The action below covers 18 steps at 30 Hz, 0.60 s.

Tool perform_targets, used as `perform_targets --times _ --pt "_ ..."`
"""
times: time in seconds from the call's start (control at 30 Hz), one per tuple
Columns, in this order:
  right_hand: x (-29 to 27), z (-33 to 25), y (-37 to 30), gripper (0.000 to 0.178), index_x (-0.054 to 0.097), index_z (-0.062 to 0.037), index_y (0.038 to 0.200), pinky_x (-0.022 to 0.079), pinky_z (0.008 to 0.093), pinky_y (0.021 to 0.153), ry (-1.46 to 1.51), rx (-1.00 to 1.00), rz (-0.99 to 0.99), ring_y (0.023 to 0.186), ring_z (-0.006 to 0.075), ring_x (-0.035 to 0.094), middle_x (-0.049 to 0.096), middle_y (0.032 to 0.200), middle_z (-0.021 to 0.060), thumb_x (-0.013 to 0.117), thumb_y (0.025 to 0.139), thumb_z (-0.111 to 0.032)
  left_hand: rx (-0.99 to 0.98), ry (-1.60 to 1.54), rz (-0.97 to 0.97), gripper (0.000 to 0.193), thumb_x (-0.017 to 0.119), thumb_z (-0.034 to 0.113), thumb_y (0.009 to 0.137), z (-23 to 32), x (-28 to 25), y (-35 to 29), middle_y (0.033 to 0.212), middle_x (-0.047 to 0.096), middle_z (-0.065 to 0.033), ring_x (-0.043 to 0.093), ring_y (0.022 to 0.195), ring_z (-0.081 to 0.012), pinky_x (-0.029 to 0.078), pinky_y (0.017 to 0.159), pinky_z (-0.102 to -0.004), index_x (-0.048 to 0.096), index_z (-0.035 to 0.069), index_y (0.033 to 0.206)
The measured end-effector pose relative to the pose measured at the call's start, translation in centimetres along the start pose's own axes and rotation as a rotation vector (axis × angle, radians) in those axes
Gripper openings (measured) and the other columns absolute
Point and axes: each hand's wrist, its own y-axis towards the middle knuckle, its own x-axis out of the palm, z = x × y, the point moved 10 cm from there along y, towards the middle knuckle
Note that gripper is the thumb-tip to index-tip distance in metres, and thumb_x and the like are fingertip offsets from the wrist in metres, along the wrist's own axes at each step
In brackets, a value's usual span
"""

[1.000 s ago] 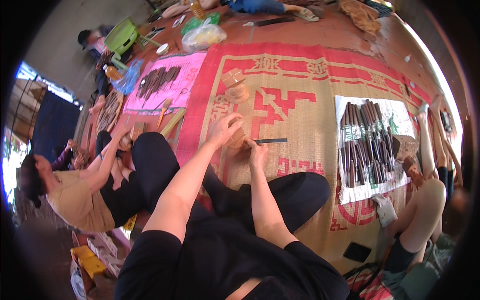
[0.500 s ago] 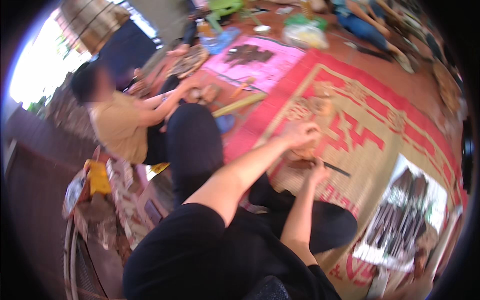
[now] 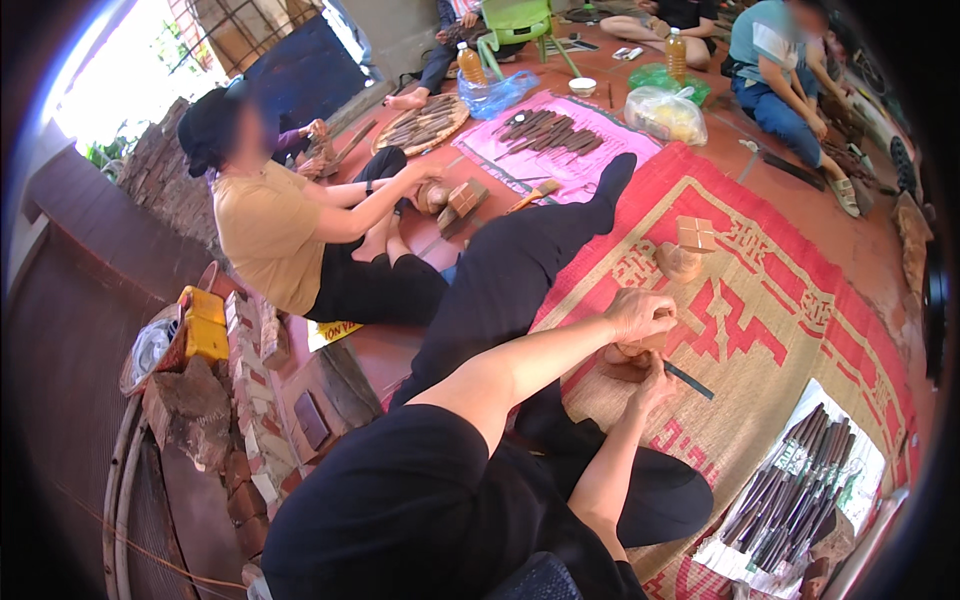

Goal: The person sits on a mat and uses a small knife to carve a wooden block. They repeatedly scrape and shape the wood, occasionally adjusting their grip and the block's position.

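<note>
My left hand [image 3: 640, 313] is closed over a small brown wooden block [image 3: 643, 344] above the mat, its fingers bent along the block's upper side. Just below it, my right hand [image 3: 655, 386] is closed round a slim, dark carving tool [image 3: 690, 379], whose flat dark end points to the right. Where the tool meets the block is hidden by my fingers. Beyond my hands, a square wooden block [image 3: 696, 234] rests by a rounded wooden piece [image 3: 679, 262] on the red and tan mat [image 3: 800, 290].
Several dark, slender tools [image 3: 800, 480] lie on white paper at the right. A person in a tan shirt [image 3: 270, 230] works at the left. A pink cloth [image 3: 490, 150] holds more dark tools. Bottles, bags and a green chair [image 3: 515, 22] stand farther back, near other seated people.
My left leg has gone from bent, knee raised, to stretched out forward past the mat's edge. My view has shifted. Both hands stay together at the block and the tool.
</note>
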Motion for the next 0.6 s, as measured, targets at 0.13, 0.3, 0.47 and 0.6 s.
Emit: perform_targets --times 0.13,0.3,0.47,0.6 --pt "-2.5 0.8 0.5 0.014 0.062 0.0012 0.086 0.039 0.0230 0.053 0.039 0.067 0.164 0.062 0.0101 0.054 0.061 0.075 0.0052 0.067 0.074 -0.004 0.027 -0.049 0.014 0.023 0.060 0.034 0.079 0.3 -0.6 -0.1 0.088 0.067 -0.0072 0.063 0.085 -0.0266 0.049 0.075 -0.0395 0.064 0.014 0.090" --pt "-1.2 0.2 0.3 0.011 0.059 -0.0024 0.083 0.043 0.0230 0.056 -0.054 -0.011 0.032 0.063 0.0116 0.056 0.062 0.076 0.0056 0.066 0.075 -0.006 0.034 -0.055 0.009 0.022 0.060 0.032 0.080 -0.2 -0.6 -0.3 0.089 0.066 -0.0075 0.063 0.084 -0.0272 0.048 0.073 -0.0397 0.064 0.013 0.090" --pt "-1.5 0.6 -0.4 0.007 0.059 -0.0018 0.079 0.044 0.0249 0.064 0.072 0.045 0.108 0.070 0.0133 0.058 0.062 0.079 0.0064 0.064 0.077 -0.006 0.029 -0.081 -0.008 0.023 0.061 0.032 0.080 -0.5 -0.9 -0.5 0.089 0.066 -0.0076 0.062 0.083 -0.0272 0.048 0.072 -0.0401 0.064 0.012 0.090" --pt "-0.4 -1.1 -1.2 0.006 0.061 0.0005 0.083 0.044 0.0254 0.064 0.056 -0.072 0.041 0.071 0.0134 0.057 0.061 0.080 0.0051 0.062 0.077 -0.001 0.040 -0.130 0.013 0.023 0.061 0.031 0.081 -0.9 -0.8 -0.5 0.088 0.065 -0.0074 0.062 0.083 -0.0273 0.048 0.072 -0.0411 0.064 0.011 0.092"
